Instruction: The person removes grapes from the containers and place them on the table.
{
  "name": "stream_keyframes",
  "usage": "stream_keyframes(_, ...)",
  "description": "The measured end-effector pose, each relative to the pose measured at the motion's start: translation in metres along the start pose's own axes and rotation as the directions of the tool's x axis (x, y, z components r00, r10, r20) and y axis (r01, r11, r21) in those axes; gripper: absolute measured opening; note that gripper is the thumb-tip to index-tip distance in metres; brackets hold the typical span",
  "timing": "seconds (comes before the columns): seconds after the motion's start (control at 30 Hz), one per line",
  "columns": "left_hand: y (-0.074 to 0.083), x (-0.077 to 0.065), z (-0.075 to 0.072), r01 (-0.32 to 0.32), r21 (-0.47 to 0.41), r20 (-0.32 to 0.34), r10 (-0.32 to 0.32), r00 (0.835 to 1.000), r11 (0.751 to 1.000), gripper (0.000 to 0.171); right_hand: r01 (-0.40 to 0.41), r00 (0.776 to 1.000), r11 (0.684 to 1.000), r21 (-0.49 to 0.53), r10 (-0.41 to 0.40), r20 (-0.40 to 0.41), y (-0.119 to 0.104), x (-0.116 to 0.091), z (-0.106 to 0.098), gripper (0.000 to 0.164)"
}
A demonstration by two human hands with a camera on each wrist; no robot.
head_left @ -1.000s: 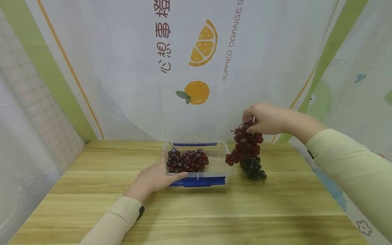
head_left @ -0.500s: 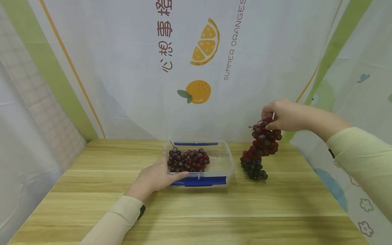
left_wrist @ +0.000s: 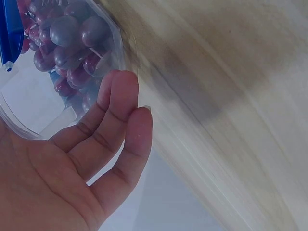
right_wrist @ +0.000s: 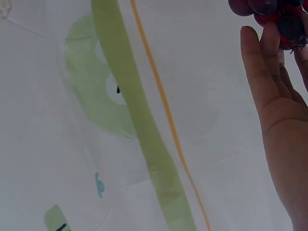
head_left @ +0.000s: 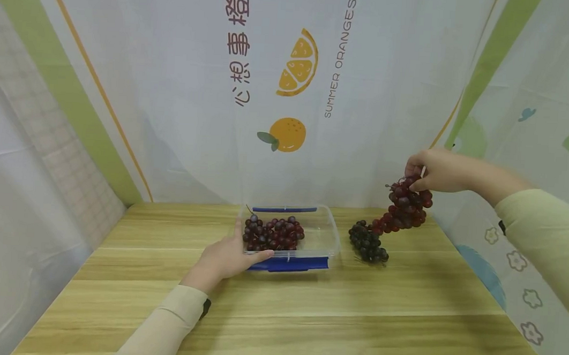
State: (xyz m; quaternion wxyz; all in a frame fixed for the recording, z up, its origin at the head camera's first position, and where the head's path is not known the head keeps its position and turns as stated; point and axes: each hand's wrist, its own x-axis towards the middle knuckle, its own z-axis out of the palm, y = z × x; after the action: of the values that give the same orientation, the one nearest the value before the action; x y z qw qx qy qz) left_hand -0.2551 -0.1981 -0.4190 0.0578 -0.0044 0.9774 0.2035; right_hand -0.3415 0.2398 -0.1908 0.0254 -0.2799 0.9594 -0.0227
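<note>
My right hand pinches a bunch of red grapes near its stem at the table's back right; its lower tip hangs beside a dark bunch of grapes lying on the wood. In the right wrist view, the red grapes show at the top corner by the fingertips. My left hand rests at the front left corner of a clear plastic food container, thumb along the front rim, fingers beside the left wall. Another bunch of reddish-purple grapes lies inside, toward the left.
The container has blue clips folded out at front and back. A wooden table carries everything. A white printed curtain hangs right behind the table, with more cloth at its right side.
My right hand has carried the red grapes rightward, from next to the container past the dark bunch, uncovering more of that bunch. My left hand and the container stay in place.
</note>
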Motion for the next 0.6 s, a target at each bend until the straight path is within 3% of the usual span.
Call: stream_keyframes(0.6, 0.0, 0.001, 0.0, -0.003, -0.002, 0.004, 0.003, 1.0, 1.0, 0.144, -0.064, 0.995, 0.997, -0.035, 0.066, 0.07, 0.044, -0.024, 0.017, 0.017)
